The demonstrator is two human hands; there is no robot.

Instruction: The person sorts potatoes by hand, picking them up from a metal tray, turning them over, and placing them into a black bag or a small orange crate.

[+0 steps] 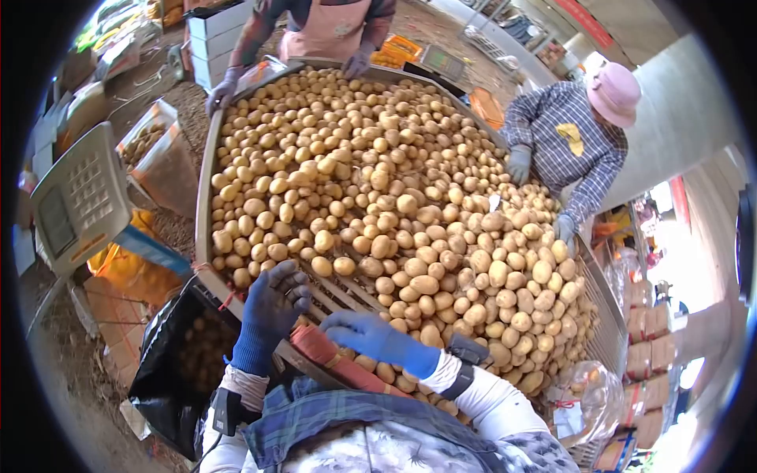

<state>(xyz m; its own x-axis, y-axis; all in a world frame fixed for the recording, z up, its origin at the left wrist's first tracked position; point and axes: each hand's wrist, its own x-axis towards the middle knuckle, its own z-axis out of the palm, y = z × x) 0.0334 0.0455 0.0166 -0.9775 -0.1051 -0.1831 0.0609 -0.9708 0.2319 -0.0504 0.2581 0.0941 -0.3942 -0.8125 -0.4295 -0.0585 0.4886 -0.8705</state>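
A large heap of potatoes [426, 260] covers a slatted sorting table [347, 292] in front of me. My left hand [272, 307], in a blue-grey glove, is raised at the near left edge, its fingers loosely bent and apart with nothing seen in them. Over the red padded roll [339, 361] on the near edge is my right hand [378, 339], in a blue glove. Its fingers stretch left toward the other hand and hold nothing visible. Below my left hand, a black plastic bag [162, 370] hangs open with potatoes inside.
One person in a pink apron [327, 27] stands at the far edge, hands on the rim. Another in a pink hat [615, 93] reaches into the heap from the right. A digital scale [83, 197] and a potato-filled crate [162, 154] stand left; a clear plastic bag [587, 402] lies right.
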